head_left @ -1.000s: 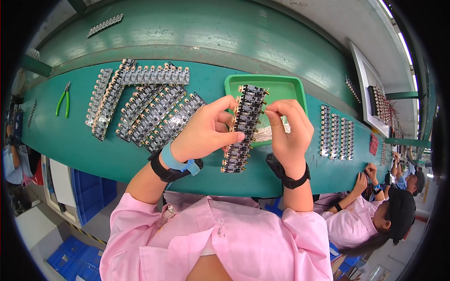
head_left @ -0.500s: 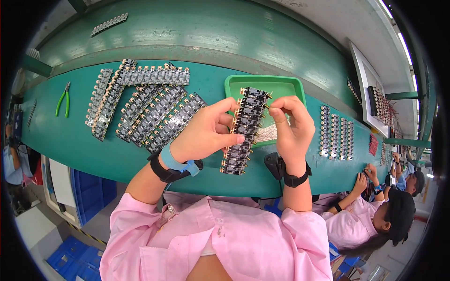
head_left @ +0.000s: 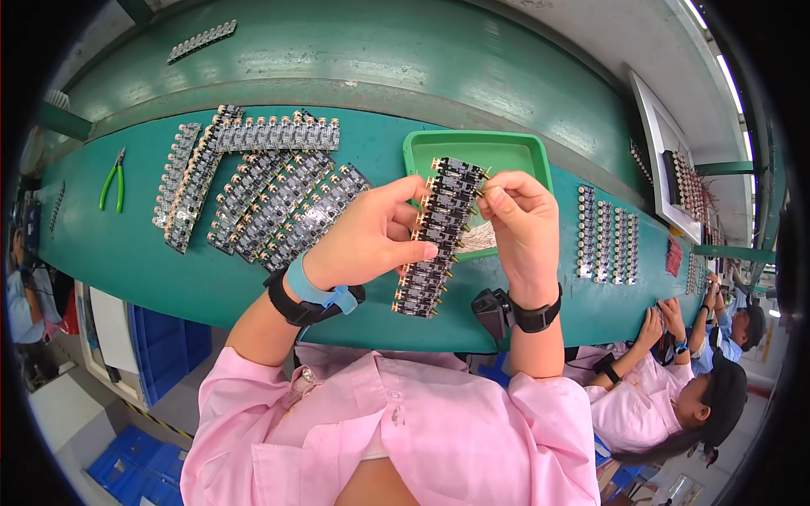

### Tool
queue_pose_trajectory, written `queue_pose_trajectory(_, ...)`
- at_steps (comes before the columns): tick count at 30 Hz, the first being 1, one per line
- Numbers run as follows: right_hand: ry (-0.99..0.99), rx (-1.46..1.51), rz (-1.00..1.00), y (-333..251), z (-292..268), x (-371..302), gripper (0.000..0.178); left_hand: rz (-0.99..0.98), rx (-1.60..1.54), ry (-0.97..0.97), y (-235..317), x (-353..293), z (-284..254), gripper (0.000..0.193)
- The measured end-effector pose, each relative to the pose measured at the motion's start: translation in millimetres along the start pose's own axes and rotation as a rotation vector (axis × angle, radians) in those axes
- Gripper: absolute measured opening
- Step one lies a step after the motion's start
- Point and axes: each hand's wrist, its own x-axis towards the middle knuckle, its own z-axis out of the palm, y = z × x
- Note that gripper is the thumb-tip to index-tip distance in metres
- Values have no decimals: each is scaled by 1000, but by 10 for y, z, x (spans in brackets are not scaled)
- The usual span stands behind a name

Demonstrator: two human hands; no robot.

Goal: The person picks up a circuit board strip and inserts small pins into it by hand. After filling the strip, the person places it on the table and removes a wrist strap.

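My left hand (head_left: 359,240) grips a long black circuit board strip (head_left: 443,215) by its left edge, thumb across its face. The strip is tilted, its top leaning right, with small brass-coloured parts along both long edges. At its upper right edge my right hand (head_left: 525,223) is closed in a pinch beside one of the brass pins; whatever lies between the fingertips is too small to make out. Behind the strip stands a green tray (head_left: 477,137) with a bundle of thin pale pieces (head_left: 483,237) in it, partly hidden by my hands.
Several similar board strips (head_left: 283,202) lie overlapping at the left, near green-handled pliers (head_left: 113,183). More strips (head_left: 602,240) stand in a row at the right, before a red bundle (head_left: 673,256). Another strip (head_left: 201,41) rests on the back ledge. A co-worker (head_left: 637,417) sits at the right.
My right hand has shifted slightly left and its fingertips sit closer to the strip's upper edge. The strip stays in my left hand, almost unmoved.
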Motion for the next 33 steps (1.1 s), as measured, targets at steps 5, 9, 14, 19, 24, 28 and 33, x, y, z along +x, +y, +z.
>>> queue_pose_trajectory(5,-23,44,-55,67,-29,30,13,76,110,56,-53,21,4,30)
queue_pose_trajectory(9,74,8,-45,8,34,-4,12,82,98,78,-58,30,5,30)
queue_pose_trajectory(14,173,-358,-34,-3,-32,-64,12,80,-15,127,10,15,-21,31)
queue_pose_trajectory(19,-290,-1118,-40,90,-166,-144,15,108,-81,201,60,6,-60,32)
queue_pose_trajectory(24,-317,-1236,-85,145,-141,-162,14,128,-68,178,45,15,-90,31)
queue_pose_trajectory(28,-337,-1256,-114,177,-115,-143,12,129,-50,190,43,12,-94,31)
queue_pose_trajectory(33,-320,-1279,-137,225,-127,-138,9,135,-42,191,35,21,-109,31)
